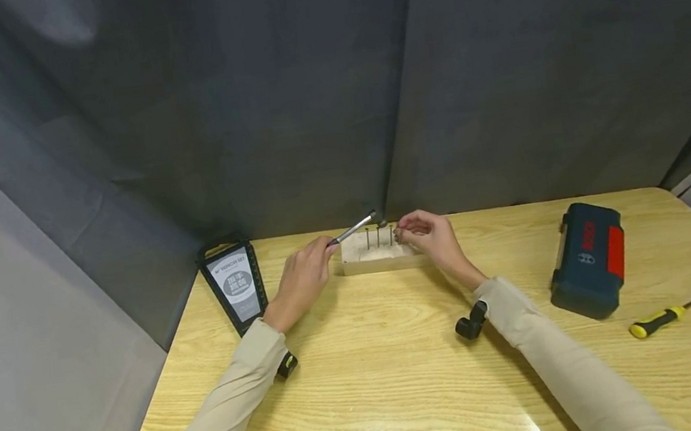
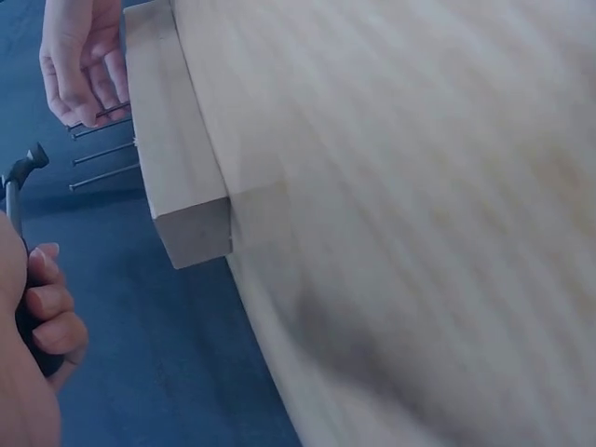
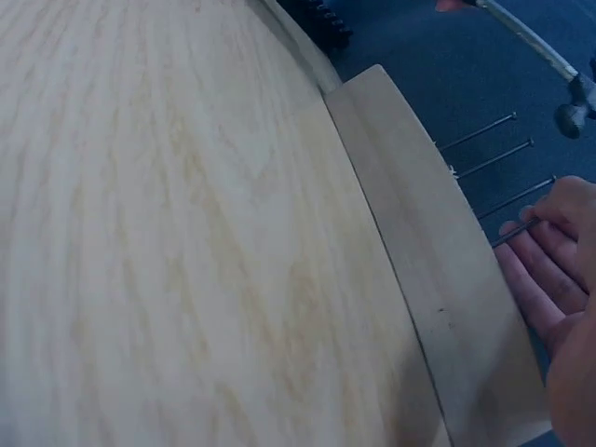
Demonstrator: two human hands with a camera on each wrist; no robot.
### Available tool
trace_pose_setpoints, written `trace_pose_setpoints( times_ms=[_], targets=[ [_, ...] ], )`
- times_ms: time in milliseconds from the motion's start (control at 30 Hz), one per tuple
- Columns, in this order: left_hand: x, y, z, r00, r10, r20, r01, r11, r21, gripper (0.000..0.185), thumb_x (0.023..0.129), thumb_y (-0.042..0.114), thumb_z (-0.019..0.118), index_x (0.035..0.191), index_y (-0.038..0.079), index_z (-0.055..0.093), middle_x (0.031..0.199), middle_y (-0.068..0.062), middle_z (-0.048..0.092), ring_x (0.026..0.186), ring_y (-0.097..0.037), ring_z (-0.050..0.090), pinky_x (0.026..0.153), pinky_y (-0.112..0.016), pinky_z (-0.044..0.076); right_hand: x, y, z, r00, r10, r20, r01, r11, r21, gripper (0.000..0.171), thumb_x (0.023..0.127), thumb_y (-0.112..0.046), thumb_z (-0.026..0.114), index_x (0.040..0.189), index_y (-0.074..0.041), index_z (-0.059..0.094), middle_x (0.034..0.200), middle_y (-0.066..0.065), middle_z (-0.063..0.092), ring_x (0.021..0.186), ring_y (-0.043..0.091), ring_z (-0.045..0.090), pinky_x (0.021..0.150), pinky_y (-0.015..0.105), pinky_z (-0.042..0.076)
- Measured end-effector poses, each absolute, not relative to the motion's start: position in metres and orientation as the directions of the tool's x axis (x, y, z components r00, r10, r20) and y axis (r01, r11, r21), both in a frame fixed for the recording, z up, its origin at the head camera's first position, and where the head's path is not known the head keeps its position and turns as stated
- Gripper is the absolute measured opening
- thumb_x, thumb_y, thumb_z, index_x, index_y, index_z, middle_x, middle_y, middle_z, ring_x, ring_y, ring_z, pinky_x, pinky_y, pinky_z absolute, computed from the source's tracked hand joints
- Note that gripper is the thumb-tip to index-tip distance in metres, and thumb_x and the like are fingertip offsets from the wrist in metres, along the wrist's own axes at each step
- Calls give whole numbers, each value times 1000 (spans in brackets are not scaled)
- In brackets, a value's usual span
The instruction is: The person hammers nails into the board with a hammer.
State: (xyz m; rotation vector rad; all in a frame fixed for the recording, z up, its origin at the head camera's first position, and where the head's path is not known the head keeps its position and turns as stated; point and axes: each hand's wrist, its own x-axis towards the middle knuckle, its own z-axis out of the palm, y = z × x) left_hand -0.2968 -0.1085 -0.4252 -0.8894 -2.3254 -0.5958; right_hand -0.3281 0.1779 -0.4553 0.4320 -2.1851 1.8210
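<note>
My left hand (image 1: pixel 306 274) grips a hammer (image 1: pixel 354 229) by its dark handle, fingers wrapped round it in the left wrist view. Its metal head is raised close over the nails. A pale wooden block (image 1: pixel 384 265) lies near the table's back edge. Three nails (image 3: pixel 494 158) stand in its top face in a row. At the right end of that row, my right hand (image 1: pixel 432 237) pinches another nail (image 3: pixel 515 233) between thumb and finger, its point at the block. The right hand's other fingers (image 3: pixel 540 275) are loosely bent beside it.
A black case with a white label (image 1: pixel 238 286) lies on the left of the wooden table (image 1: pixel 389 361). To the right are a dark blue and red toolbox (image 1: pixel 587 261) and a yellow-black screwdriver (image 1: pixel 659 321). A dark curtain (image 1: pixel 293 107) hangs behind the table.
</note>
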Motion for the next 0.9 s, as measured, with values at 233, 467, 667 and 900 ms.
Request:
trace_pose_setpoints(
  times_ms=[233,467,667,900],
  targets=[
    [-303,-100,-411,-624,482,614,706,684,181,17,110,13,54,102,1,63,77,-7,60,61,-19,54,53,-39,49,-328,181,-464,-917,-54,394,-398,132,-908,18,95,6,72,110,16,68,108,31,71,89,5,70,82,14,55],
    [-305,-87,-390,-591,457,665,723,665,185,18,111,14,54,103,-1,62,79,-7,60,62,-20,56,55,-37,51,-327,184,-467,-911,-52,410,-413,154,-898,18,96,-2,75,109,10,69,110,31,71,91,1,70,84,15,55],
    [-303,-80,-386,-572,456,682,741,644,191,17,110,11,53,109,-3,63,83,-10,63,61,-18,55,53,-34,50,-328,184,-471,-914,-74,400,-407,139,-903,17,96,3,72,110,13,69,112,35,70,92,2,70,82,14,55],
    [-304,-82,-394,-641,521,564,689,714,124,19,110,14,56,101,-1,65,80,-10,65,63,-21,61,53,-35,52,-332,184,-466,-902,-81,424,-432,138,-891,13,96,7,71,105,15,68,110,35,70,93,8,72,81,15,56]
  ],
)
